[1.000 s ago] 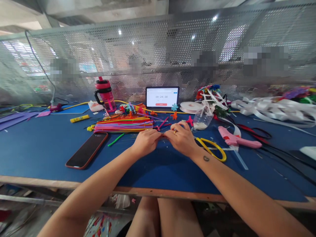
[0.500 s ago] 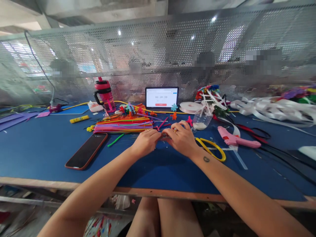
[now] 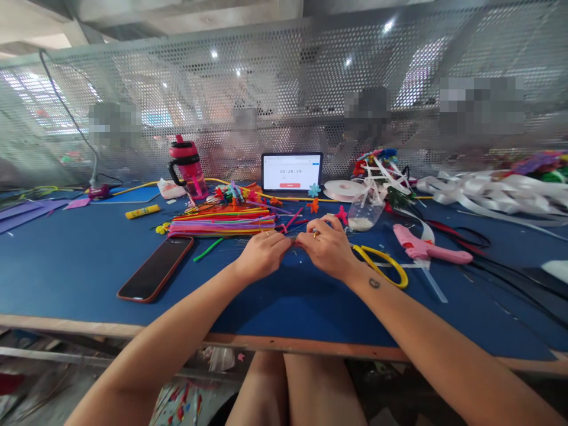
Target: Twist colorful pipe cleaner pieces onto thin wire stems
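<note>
My left hand (image 3: 261,254) and my right hand (image 3: 327,247) meet knuckle to knuckle over the blue table (image 3: 80,260). Both have their fingers curled in a pinch around a small thing between them, too hidden to name. A ring shows on the right hand. Just beyond my left hand lies a flat bundle of coloured pipe cleaners (image 3: 222,225). Yellow-handled scissors (image 3: 384,264) lie right beside my right wrist.
A phone (image 3: 156,269) lies face up at left. A pink bottle (image 3: 189,167), a tablet showing a timer (image 3: 291,171), a pink glue gun (image 3: 428,248), a small clear cup (image 3: 364,214), white ribbon (image 3: 488,195) and a yellow glue stick (image 3: 142,212) stand around. A perforated metal screen (image 3: 284,89) backs the table.
The hands stay together at the same spot, with the fingers shifting slightly. The tablet timer has ticked on by a second.
</note>
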Tool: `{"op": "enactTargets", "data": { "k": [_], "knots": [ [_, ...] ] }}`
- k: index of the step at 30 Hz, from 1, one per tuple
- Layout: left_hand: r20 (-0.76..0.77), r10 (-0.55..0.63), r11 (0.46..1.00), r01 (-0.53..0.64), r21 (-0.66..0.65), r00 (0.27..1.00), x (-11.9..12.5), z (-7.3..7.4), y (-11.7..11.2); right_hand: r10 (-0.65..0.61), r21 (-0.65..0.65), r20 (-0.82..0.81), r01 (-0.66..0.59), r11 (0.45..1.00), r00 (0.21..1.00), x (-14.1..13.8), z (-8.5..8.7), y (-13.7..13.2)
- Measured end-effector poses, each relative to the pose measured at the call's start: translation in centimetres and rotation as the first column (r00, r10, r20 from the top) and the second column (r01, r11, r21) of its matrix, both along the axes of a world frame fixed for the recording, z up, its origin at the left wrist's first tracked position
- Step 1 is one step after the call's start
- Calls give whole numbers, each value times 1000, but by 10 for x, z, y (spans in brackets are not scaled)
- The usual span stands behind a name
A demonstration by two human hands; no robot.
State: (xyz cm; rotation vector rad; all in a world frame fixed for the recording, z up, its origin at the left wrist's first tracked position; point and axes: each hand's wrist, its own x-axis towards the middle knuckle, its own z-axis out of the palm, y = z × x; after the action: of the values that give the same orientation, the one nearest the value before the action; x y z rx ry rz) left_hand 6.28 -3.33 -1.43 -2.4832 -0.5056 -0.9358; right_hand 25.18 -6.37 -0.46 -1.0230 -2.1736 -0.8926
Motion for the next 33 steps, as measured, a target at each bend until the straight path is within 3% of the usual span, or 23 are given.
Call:
{"op": "enactTargets", "data": {
  "k": [6,17,23,29,33],
  "knots": [
    [8,-19,1000,19,-3,1000,-1,-1,1,4,-22,-8,-4,1000,1000,1,-2,2],
    [96,118,988,-107,-109,988,-2,-4,7,-41,8,47,41,999,998,8,1,3],
    [73,93,982,-79,-171,993,2,-3,2,16,90,48,-20,996,999,1,-1,1],
    [90,42,989,-29,-144,995,1,-5,6,25,49,39,-27,998,999,4,-2,5],
    [117,38,980,-14,-200,992,1,-7,8,15,0,42,-15,1000,999,3,-1,4]
  ]
}}
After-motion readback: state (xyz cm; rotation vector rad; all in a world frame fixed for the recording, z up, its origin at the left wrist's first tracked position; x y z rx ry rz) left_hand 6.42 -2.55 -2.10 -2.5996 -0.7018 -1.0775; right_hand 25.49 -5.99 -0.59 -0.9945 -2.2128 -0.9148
